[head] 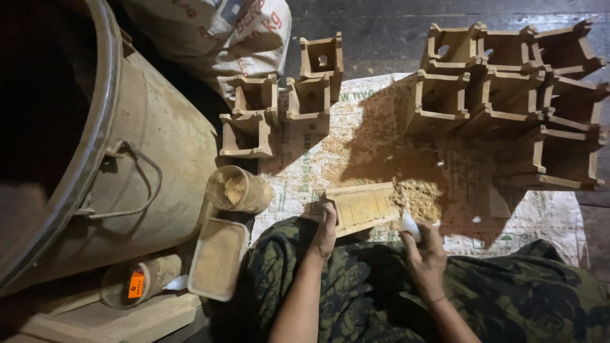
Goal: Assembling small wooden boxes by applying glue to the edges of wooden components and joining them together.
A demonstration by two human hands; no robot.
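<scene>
On the woven mat [356, 121], both hands steady a clay box [362, 206].

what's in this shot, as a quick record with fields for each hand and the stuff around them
left hand: holds the end of a flat wooden mould on the lap
right hand: grip on a small white tool beside the mould
floor: woven sack mat with a sawdust pile
behind: rows of wooden box moulds
left side: large metal drum, powder-filled tray
</scene>
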